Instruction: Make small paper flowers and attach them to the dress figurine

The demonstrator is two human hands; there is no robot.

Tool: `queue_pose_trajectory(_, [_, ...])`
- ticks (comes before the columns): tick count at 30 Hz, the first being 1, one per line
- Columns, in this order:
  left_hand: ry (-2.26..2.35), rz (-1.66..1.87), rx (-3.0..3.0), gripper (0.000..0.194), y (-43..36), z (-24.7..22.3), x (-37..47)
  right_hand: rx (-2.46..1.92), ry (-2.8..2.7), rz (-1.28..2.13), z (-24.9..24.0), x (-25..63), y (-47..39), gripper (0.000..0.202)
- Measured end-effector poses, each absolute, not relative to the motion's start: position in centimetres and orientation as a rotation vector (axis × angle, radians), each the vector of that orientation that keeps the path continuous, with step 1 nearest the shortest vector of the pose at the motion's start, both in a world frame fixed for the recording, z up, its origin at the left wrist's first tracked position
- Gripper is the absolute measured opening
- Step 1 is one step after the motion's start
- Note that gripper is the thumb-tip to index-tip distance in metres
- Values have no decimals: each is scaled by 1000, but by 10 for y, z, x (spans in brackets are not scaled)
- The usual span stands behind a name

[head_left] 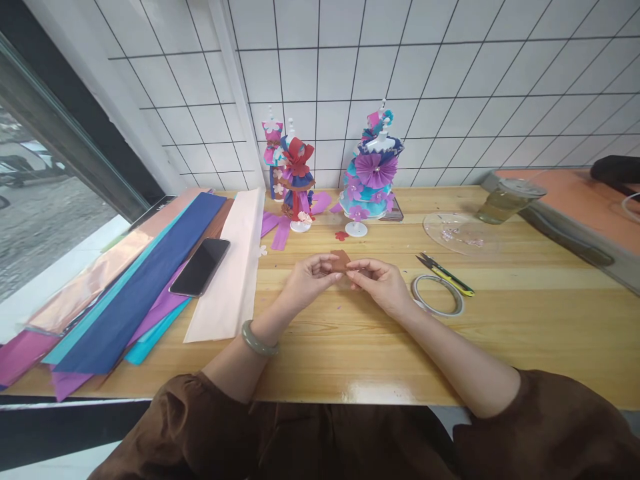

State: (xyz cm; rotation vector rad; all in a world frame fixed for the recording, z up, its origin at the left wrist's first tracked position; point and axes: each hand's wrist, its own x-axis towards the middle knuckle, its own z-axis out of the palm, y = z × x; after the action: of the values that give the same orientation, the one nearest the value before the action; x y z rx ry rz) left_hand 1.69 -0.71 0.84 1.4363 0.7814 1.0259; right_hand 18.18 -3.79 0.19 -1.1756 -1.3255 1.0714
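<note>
Both my hands meet over the middle of the wooden table point(320, 360), pinching a small piece of brown paper point(341, 260) between them. My left hand point(313, 281) is closed on its left and lower edge, thumb against fingertips. Thumb and fingers of my right hand point(381, 285) grip the right edge. Just beyond the paper lies a small red paper flower point(342, 235). Further back stand miniature dress forms covered in paper: a red and navy one point(299, 180) on the left and a turquoise and purple one point(370, 177) on the right.
Long folded paper sheets point(135, 287) fill the left side, with a phone point(200, 267) on top. On the right lie a roll of tape point(459, 308), yellow-black thread snips point(445, 273), a clear plate point(435, 233) with small beads, and a tilted-looking cup of liquid point(507, 203). A tiled wall point(450, 87) stands behind.
</note>
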Motion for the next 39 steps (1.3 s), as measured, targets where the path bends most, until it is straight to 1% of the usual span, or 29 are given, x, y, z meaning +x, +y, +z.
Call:
queue_pose_trajectory(2, [741,961,1422,49,-7,10,16,-1180,-1338,1065,3,182,-38,27])
queue_pose_trajectory(5, [728,925,1411,52,-7,11,15,-1182,-1365,1058,5,181,-39,27])
queue_pose_trajectory(12, [764,986,1479,47,-5,5,16,-1170,-1430,1052,8,177,-41,33])
queue_pose_trajectory(18, [820,1043,1563,42,-4,-2,16,-1182,-1411,1037,4,179,-40,29])
queue_pose_trajectory(24, [844,1082,1605,33,-5,-3,16,-1219,-1529,797,3,180,-41,23])
queue_pose_trajectory(33, [881,1074,1715,32,-6,2,15,-1211,-1513,825,4,178,-42,24])
queue_pose_trajectory(39, [904,1061,1730,20,-9,7,15,-1210,-1522,788,5,179,-41,23])
